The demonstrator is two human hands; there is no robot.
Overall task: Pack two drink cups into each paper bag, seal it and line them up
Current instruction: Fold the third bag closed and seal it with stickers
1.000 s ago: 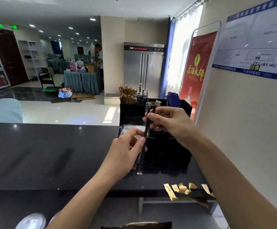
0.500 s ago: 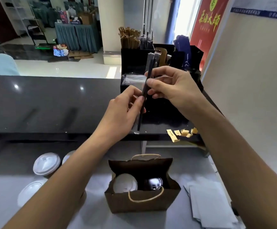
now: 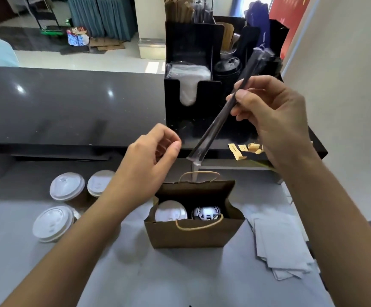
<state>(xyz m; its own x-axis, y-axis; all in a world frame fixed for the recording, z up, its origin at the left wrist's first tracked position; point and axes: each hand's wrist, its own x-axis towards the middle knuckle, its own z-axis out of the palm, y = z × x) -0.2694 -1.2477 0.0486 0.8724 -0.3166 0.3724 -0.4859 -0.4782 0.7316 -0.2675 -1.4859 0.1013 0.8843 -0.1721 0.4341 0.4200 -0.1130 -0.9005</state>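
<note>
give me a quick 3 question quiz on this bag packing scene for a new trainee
1. True or false: the paper bag already holds two cups.
2. Which hand holds the wrapped straws? A) left hand B) right hand C) neither
3. How many lidded cups stand outside the bag, left of it?

Key
1. True: one white-lidded cup and one dark-lidded cup.
2. B: the right hand pinches them; the left hand holds nothing.
3. Three.

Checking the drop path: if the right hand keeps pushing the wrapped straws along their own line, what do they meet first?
Probably the paper bag: the straws in the right hand slant down-left, tip just above its far rim and handle. Depth is unclear; they might touch the rim first.
</note>
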